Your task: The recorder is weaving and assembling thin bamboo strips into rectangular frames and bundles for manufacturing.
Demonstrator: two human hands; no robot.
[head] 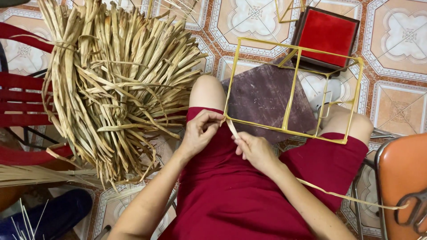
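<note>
A yellow wire box frame (291, 89) rests across my knees, over red shorts. My left hand (200, 131) pinches the frame's near left corner together with the end of a pale dried straw strip (232, 128). My right hand (255, 150) grips the same strip just below that corner. The strip's long tail (347, 196) trails off to the right past my thigh.
A large bundle of dried straw leaves (115, 75) lies at the left over a red chair (20, 95). A dark board (264, 98) and a red-topped square stool (328, 35) sit on the tiled floor beyond my knees. An orange chair (402, 178) with scissors (413, 211) stands at the right.
</note>
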